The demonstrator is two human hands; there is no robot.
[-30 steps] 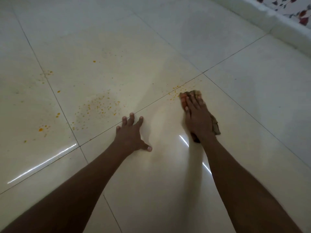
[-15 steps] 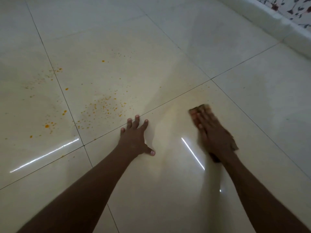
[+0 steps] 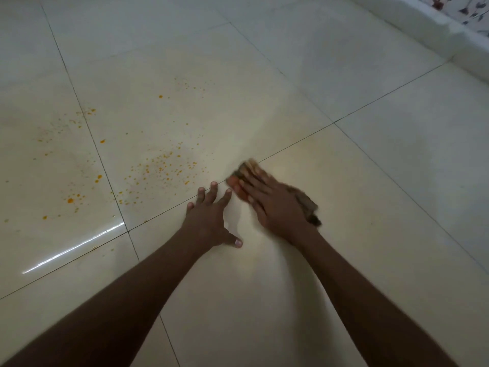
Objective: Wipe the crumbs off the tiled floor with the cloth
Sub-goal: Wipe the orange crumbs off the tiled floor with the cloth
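Observation:
Orange crumbs (image 3: 161, 168) lie scattered over the glossy cream tiled floor (image 3: 264, 274), mostly left of centre, with more specks further left (image 3: 71, 200). My right hand (image 3: 275, 205) presses flat on a brown and orange cloth (image 3: 307, 205), fingers straight and blurred with motion, right beside a grout line. The cloth's front end (image 3: 243, 170) sticks out past the fingertips. My left hand (image 3: 211, 218) rests flat on the floor with fingers spread, just left of the cloth, its fingertips at the edge of the crumb patch.
A pale raised ledge (image 3: 423, 27) runs along the top right, with a flowered surface (image 3: 460, 9) behind it. A bright light streak (image 3: 74, 250) reflects off the tile at lower left.
My right hand has slid the cloth back toward me and then leftward, close to my left hand. The crumbs near the grout line right of centre are gone. My left hand has stayed planted.

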